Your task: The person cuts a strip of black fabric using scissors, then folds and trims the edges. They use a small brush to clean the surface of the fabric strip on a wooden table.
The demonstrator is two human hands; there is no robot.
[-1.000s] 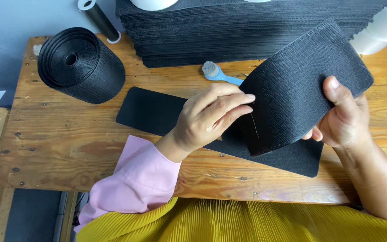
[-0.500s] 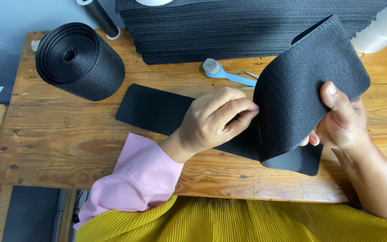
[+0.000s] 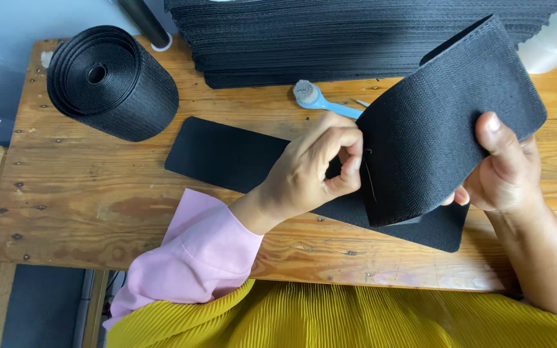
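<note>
Wooden bench (image 3: 66,212): right hand (image 3: 507,171) grips folded elastic band (image 3: 439,129); left hand (image 3: 317,171) pinches its edge; a tall stack (image 3: 356,38) waits behind.

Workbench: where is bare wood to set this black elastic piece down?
Bare table shows front-left, between roll, flat black strip and pink sleeve. Crowded: back edge under the stack, and centre-right around both hands and blue tool.

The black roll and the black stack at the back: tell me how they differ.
1. The roll is one band wound into a coil around a hollow core; the stack is many flat pieces piled in layers.
2. The roll sits wholly in view at the table's left end; the stack runs out of the top of the picture.
Both are black ribbed webbing, untouched by either hand.
</note>
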